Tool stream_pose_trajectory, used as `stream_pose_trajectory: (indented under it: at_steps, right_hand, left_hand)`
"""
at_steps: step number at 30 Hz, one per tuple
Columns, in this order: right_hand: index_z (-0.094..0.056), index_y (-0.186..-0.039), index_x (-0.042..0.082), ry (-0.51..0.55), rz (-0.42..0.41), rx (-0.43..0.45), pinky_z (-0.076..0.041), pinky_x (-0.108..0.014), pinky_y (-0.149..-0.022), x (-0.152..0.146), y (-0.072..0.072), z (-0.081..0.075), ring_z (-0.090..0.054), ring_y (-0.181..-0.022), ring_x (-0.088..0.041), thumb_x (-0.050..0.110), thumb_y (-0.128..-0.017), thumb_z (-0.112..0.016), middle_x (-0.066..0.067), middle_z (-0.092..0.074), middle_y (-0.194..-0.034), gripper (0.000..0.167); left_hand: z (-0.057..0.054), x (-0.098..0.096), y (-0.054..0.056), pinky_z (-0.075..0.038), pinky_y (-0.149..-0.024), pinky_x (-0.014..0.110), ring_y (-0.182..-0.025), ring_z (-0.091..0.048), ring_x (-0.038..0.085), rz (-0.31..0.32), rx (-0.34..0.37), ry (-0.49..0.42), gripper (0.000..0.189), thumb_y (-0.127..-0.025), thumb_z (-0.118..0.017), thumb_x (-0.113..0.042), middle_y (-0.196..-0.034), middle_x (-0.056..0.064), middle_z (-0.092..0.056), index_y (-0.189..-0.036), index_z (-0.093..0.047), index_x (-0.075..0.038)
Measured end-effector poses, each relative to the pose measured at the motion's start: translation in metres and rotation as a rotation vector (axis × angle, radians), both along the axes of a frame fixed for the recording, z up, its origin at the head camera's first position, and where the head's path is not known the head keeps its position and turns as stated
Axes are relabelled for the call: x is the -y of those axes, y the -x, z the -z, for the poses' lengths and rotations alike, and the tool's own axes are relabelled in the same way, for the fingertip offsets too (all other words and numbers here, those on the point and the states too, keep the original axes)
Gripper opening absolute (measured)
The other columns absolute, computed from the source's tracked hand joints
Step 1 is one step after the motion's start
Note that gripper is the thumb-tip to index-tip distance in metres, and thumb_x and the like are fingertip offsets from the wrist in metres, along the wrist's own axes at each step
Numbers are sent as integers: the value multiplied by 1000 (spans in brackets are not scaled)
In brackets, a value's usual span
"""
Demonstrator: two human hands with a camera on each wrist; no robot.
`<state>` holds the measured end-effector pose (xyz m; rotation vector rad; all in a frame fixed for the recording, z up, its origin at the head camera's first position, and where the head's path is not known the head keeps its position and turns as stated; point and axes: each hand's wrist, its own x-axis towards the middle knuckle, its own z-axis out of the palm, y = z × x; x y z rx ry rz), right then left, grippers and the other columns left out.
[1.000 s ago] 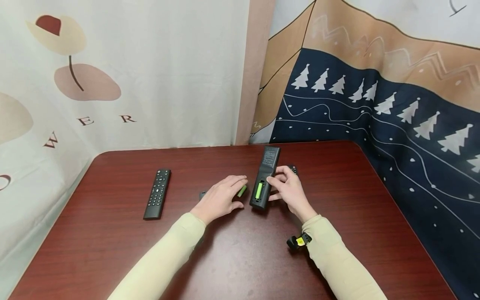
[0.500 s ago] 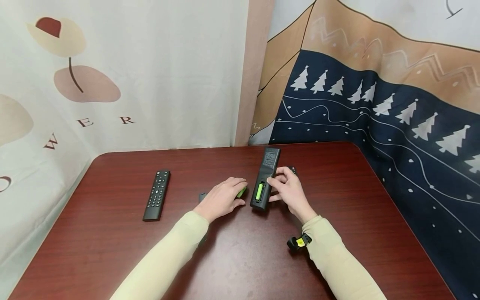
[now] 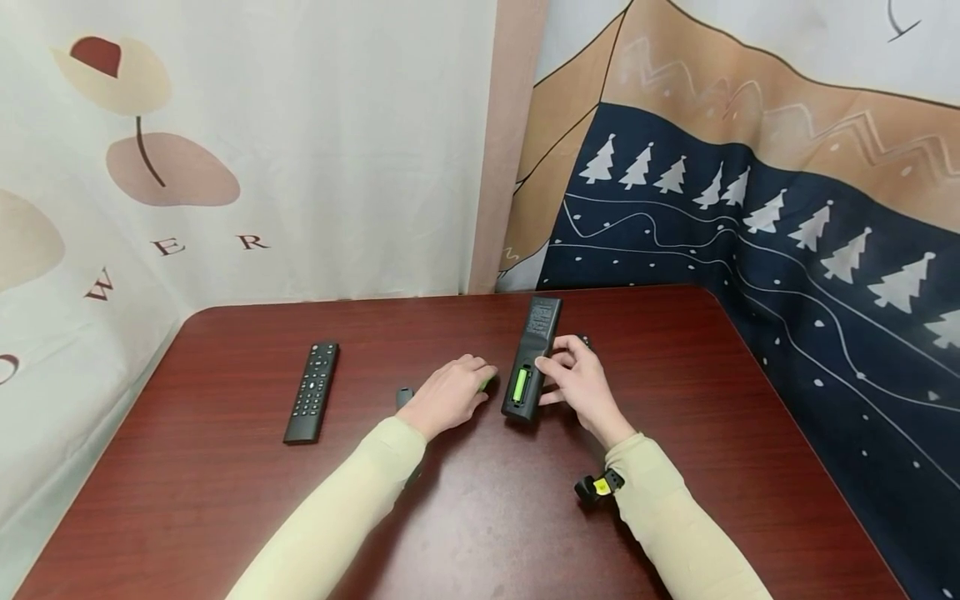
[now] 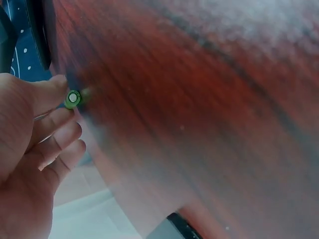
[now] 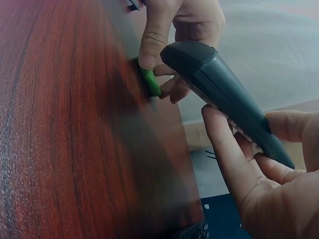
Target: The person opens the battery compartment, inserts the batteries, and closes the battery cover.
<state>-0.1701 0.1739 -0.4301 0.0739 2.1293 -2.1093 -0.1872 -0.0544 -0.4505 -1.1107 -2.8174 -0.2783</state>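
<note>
My left hand (image 3: 448,395) pinches a green battery (image 4: 73,98) between thumb and fingers, low over the table just left of a black remote control (image 3: 542,321). The battery's metal end faces the left wrist camera. My right hand (image 3: 583,385) grips that remote by its right side, thumb on its back and fingers beneath. Its back faces up, tilted, with the battery compartment uncovered. Inside lies another green battery (image 3: 520,385). In the right wrist view the held remote (image 5: 224,89) appears edge-on, and the left hand (image 5: 187,22) shows beyond it.
A second black remote (image 3: 312,392) lies buttons up on the left of the dark red table (image 3: 225,500). Part of a dark grey piece (image 3: 404,397) shows beside my left wrist. Another dark remote (image 3: 586,341) is mostly hidden behind my right hand. Curtains hang behind the table.
My left hand has moved slightly right and closed its thumb and fingers on the green battery on the table. The right hand and its remote have stayed nearly still.
</note>
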Motion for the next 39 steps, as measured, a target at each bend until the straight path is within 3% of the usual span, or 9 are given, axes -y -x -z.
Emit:
stream_pose_trajectory:
  at_steps: [9, 18, 27, 39]
  right_hand:
    - [-51, -130, 0, -9, 0, 1, -63, -36, -59, -1, 0, 0, -72, -74, -18, 4, -101, -61, -16, -66, -101, 31]
    - [-51, -130, 0, -13, 1, 3, -63, -36, -58, 0, 0, 0, -71, -74, -18, 3, -101, -61, -15, -66, -100, 31]
    - [-51, -131, 2, -23, -4, 3, -63, -37, -58, 0, -1, 2, -72, -75, -18, 4, -101, -61, -15, -66, -101, 32]
    - [-51, -131, 1, -30, -5, 0, -64, -37, -59, -1, -2, 4, -72, -76, -19, 5, -101, -62, -17, -67, -102, 32]
  left_hand:
    - [1, 0, -1, -55, -100, 34, -111, -65, 25, -2, 9, 8, 41, -89, -78, 0, -118, 10, -70, -129, -67, -3]
    - [0, 2, -5, -58, -95, 33, -109, -67, 25, -6, 71, -37, 48, -85, -71, 15, -118, 11, -68, -129, -66, -2]
    - [0, 1, -6, -58, -92, 35, -106, -66, 26, -22, 79, -12, 46, -87, -70, 11, -116, 12, -69, -131, -65, -3]
    - [0, 2, -7, -57, -86, 38, -93, -63, 26, -2, 13, 34, 36, -84, -72, 7, -101, 9, -65, -118, -70, -5]
